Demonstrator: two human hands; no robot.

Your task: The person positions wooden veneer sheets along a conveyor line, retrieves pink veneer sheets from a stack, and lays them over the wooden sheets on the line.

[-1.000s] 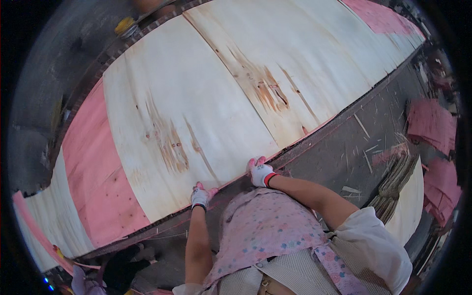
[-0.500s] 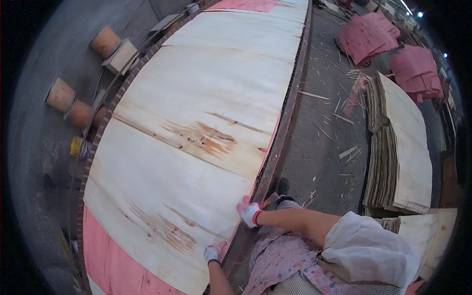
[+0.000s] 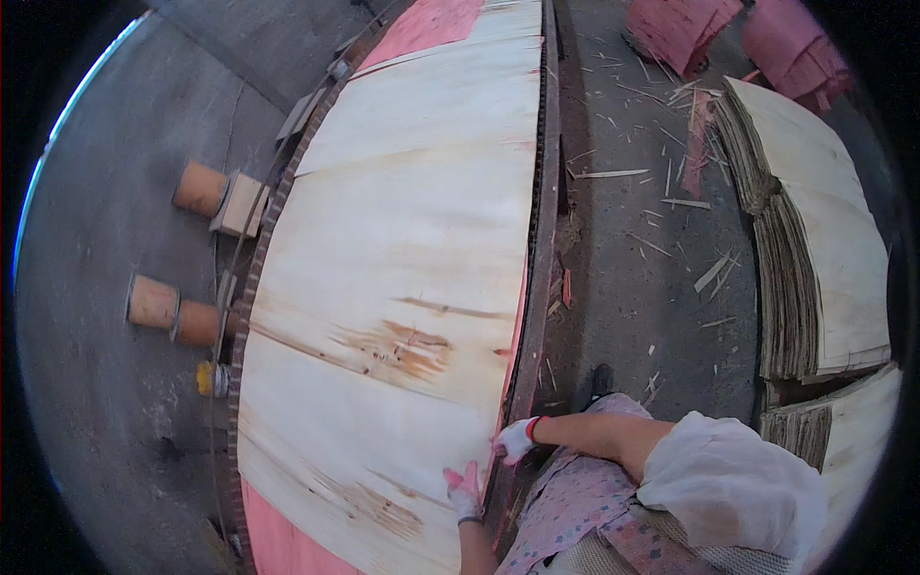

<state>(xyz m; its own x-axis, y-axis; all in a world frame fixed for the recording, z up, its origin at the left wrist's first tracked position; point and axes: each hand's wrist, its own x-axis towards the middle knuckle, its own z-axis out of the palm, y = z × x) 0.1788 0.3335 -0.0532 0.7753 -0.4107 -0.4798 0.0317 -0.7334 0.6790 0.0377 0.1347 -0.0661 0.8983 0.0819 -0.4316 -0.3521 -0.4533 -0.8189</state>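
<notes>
Long pale wood veneer sheets (image 3: 383,407) lie overlapping along a raised bed, with brown knots and streaks on them. My left hand (image 3: 464,487), in a white glove with pink fingers, lies on the nearest sheet close to its right edge, fingers spread. Just beyond it, my right hand (image 3: 516,441), gloved alike with a red cuff, has its fingers curled at that same edge and pinches it. A pink sheet (image 3: 287,537) shows from under the veneer at the near left.
A dark metal rail (image 3: 530,355) borders the bed on the right. Stacked veneer (image 3: 795,287) stands farther right, with pink sheet piles (image 3: 685,34) behind. Wood splinters (image 3: 714,273) litter the floor. Left of the bed are orange-brown cylinders (image 3: 153,302) and a yellow object (image 3: 205,379).
The view has turned, shifting the scene. My right hand's fingers have gone from spread to curled at the sheet's edge. My left hand has moved nearer to it, fingers now spread.
</notes>
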